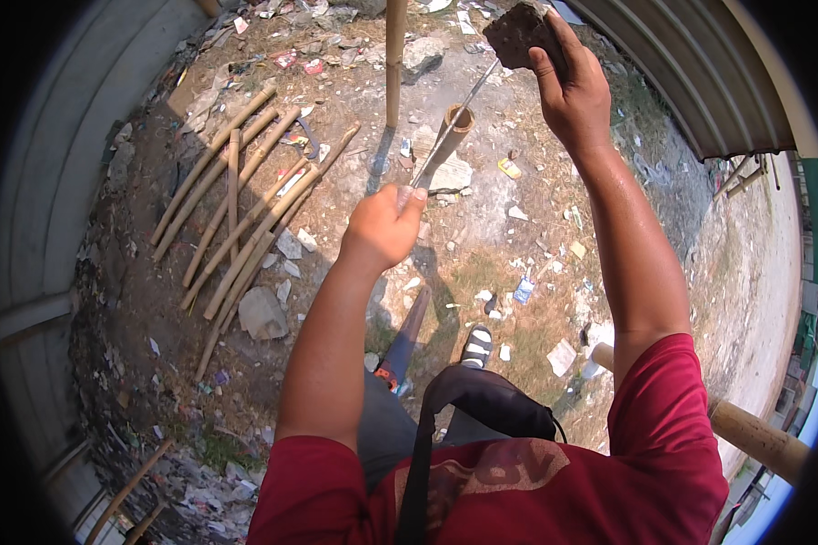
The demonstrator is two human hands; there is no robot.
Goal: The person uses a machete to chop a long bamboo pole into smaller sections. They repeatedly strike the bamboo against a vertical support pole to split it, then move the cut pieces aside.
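My left hand [382, 227] is closed around the near end of a long thin metal bar [454, 123], possibly a blade seen edge-on. It slants up and away to the right, crossing in front of a short upright bamboo tube [457, 118] with an open top; contact between them cannot be told. My right hand [573, 91], raised at the upper right, grips a rough dark chunk of stone [516, 36] near the bar's far end. Whether stone and bar touch is unclear. Beneath the tube lies a flat pale stone [451, 173].
Several cut bamboo poles [236, 195] lie on the left. A handsaw [407, 341] rests by my legs. Another bamboo pole [394, 64] stands upright beyond my left hand. Litter and stones cover the ground. Corrugated metal sheets [682, 68] bound the upper right; a thick bamboo pole [759, 438] is beside me.
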